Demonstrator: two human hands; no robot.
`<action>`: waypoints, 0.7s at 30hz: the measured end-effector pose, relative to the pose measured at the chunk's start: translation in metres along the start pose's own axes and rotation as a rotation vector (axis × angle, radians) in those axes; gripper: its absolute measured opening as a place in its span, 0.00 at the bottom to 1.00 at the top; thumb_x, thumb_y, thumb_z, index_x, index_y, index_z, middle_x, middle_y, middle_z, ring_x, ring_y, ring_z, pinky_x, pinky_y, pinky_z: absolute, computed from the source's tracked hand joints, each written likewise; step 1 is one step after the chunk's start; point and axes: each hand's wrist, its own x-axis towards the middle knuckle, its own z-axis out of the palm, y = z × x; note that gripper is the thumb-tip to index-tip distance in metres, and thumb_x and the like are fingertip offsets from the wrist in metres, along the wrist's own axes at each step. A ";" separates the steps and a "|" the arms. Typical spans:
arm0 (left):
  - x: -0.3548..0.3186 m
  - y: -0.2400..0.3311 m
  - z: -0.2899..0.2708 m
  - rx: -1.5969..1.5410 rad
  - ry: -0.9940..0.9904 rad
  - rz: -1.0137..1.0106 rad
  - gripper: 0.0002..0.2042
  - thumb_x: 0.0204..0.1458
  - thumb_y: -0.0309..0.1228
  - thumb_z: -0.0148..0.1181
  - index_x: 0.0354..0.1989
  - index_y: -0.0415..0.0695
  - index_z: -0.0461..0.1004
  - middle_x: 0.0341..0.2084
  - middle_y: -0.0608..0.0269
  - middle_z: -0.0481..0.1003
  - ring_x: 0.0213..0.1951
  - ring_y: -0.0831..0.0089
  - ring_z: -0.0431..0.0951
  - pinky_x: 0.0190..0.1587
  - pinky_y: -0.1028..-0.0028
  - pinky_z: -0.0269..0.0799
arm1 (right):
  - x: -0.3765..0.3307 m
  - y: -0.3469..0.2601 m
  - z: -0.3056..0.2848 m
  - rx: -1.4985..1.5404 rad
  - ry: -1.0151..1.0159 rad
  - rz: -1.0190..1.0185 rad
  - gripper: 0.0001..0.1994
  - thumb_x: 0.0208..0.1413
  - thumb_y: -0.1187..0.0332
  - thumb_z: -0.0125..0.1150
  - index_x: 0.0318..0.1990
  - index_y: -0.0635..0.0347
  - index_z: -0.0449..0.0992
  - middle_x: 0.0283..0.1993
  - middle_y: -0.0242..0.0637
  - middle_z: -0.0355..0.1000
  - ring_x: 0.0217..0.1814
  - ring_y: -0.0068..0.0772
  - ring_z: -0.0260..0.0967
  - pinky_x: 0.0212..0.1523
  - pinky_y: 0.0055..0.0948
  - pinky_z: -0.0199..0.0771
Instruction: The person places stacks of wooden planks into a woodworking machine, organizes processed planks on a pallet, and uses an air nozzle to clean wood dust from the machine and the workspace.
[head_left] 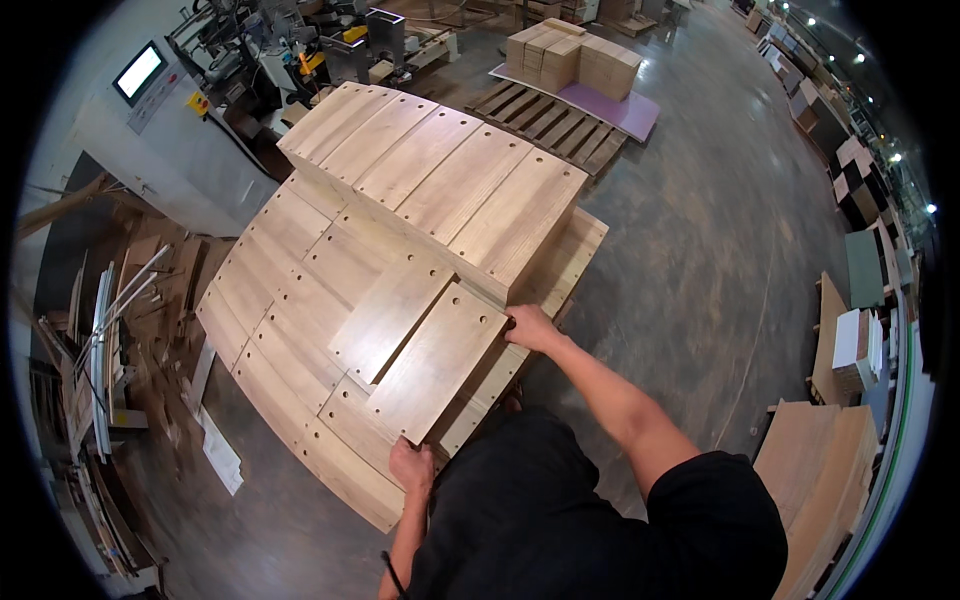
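Panel [437, 365] at near edge of lower stack [285, 300], left grip [412, 463] closed on one end, right grip [533, 328] closed on other; not yet released. Matching panel [392, 312] already laid alongside, narrow gap between. Taller row [440, 180] toward far edge, apparently finished; left corner without second layer, perhaps left to fill. Pale wood, smooth, straight-grained; flat rectangles, ends round-holed.

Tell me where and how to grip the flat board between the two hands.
Grip the flat board by both ends of its near long edge, probably one hand per end, coming from the person's side: it is long, and a neighbouring board crowds its far edge. The left hand and right hand are there.
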 end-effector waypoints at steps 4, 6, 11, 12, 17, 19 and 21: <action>-0.003 -0.016 -0.003 -0.784 -0.097 -0.249 0.29 0.37 0.25 0.64 0.52 0.36 0.63 0.42 0.57 0.73 0.45 0.62 0.73 0.44 0.62 0.67 | -0.029 -0.024 0.022 0.721 0.063 0.455 0.08 0.43 0.75 0.57 0.34 0.63 0.72 0.28 0.38 0.69 0.32 0.32 0.69 0.37 0.31 0.74; -0.002 -0.043 0.001 -1.235 -0.158 -0.310 0.44 0.43 0.28 0.63 0.67 0.37 0.40 0.48 0.67 0.67 0.48 0.73 0.67 0.48 0.66 0.63 | -0.039 -0.048 0.027 1.149 0.072 0.597 0.06 0.48 0.79 0.51 0.34 0.60 0.67 0.27 0.27 0.59 0.30 0.23 0.64 0.42 0.33 0.74; 0.021 0.009 -0.027 -1.333 -0.279 -0.482 0.20 0.55 0.40 0.55 0.52 0.49 0.59 0.31 0.76 0.63 0.32 0.83 0.64 0.40 0.76 0.61 | -0.036 -0.058 0.036 1.359 0.173 0.664 0.17 0.47 0.78 0.49 0.47 0.61 0.62 0.30 0.28 0.57 0.34 0.22 0.61 0.52 0.44 0.68; 0.024 0.011 -0.028 -1.310 -0.274 -0.490 0.18 0.55 0.40 0.55 0.51 0.50 0.60 0.30 0.76 0.62 0.31 0.82 0.63 0.40 0.76 0.61 | -0.034 -0.062 0.034 1.385 0.192 0.677 0.21 0.47 0.78 0.49 0.52 0.62 0.61 0.30 0.28 0.56 0.35 0.22 0.61 0.53 0.47 0.67; 0.044 0.010 -0.023 -1.292 -0.252 -0.466 0.24 0.54 0.40 0.56 0.54 0.48 0.53 0.28 0.75 0.60 0.29 0.82 0.60 0.39 0.75 0.60 | -0.017 -0.064 0.035 1.346 0.191 0.694 0.37 0.45 0.79 0.48 0.67 0.63 0.44 0.34 0.29 0.57 0.38 0.24 0.60 0.53 0.47 0.67; 0.053 0.007 -0.024 -1.314 -0.283 -0.486 0.40 0.53 0.39 0.58 0.68 0.41 0.39 0.29 0.72 0.59 0.30 0.81 0.60 0.39 0.76 0.59 | -0.015 -0.067 0.033 1.335 0.201 0.719 0.38 0.44 0.79 0.48 0.67 0.63 0.44 0.35 0.29 0.57 0.39 0.24 0.60 0.53 0.47 0.67; 0.058 0.005 -0.024 -1.331 -0.290 -0.471 0.37 0.53 0.40 0.58 0.66 0.43 0.44 0.28 0.74 0.59 0.29 0.81 0.59 0.37 0.77 0.59 | -0.017 -0.069 0.032 1.349 0.214 0.736 0.37 0.44 0.79 0.48 0.66 0.63 0.46 0.36 0.29 0.57 0.41 0.24 0.60 0.53 0.47 0.67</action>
